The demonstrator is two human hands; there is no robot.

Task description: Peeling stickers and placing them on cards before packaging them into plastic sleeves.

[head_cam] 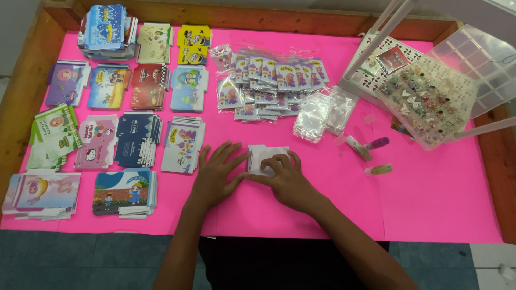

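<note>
Small white card [267,157], blank face up, flat on pink tabletop [430,198] at frame centre; left hand [217,174] spread flat touching its edge, right hand [285,180] fingertips pressing it, neither grip closed.

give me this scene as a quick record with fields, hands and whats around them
surface: pink sheet in a wooden tray
left hand: flat on the sheet, touching the white card
right hand: fingers pressing on white card
left side: stacks of printed cards
top middle: small packets
right: clear bead box, three small tubes
</note>
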